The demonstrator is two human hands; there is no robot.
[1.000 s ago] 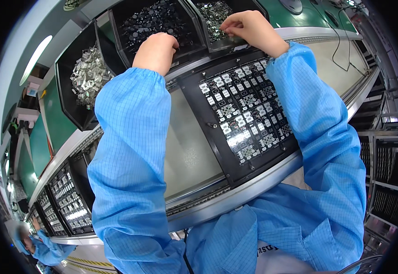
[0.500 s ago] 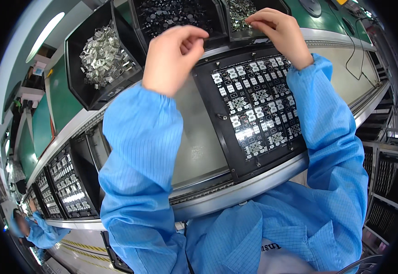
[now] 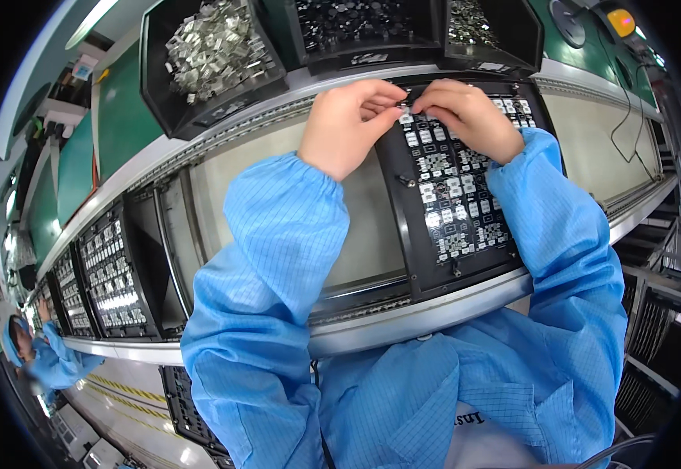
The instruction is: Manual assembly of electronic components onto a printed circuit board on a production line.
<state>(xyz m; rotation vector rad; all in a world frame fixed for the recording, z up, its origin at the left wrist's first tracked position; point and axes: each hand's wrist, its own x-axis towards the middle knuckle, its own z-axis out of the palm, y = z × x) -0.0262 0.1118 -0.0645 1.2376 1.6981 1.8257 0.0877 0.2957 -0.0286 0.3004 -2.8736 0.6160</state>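
One left hand [image 3: 348,129] and one right hand [image 3: 477,121] make two bare hands, with two blue sleeves [image 3: 282,211]. Three black parts bins [image 3: 157,86] show: one of silver metal pieces [image 3: 219,47], one of dark round components [image 3: 356,22] and one of small shiny parts [image 3: 469,25], each heap too dense to count. There is one circuit board panel [image 3: 458,213] in one black carrier [image 3: 422,285] under the hands, and at least two more loaded carriers [image 3: 112,273] at the left. One co-worker [image 3: 51,363], one ceiling light [image 3: 90,22] and one grey round base [image 3: 569,25] are visible.
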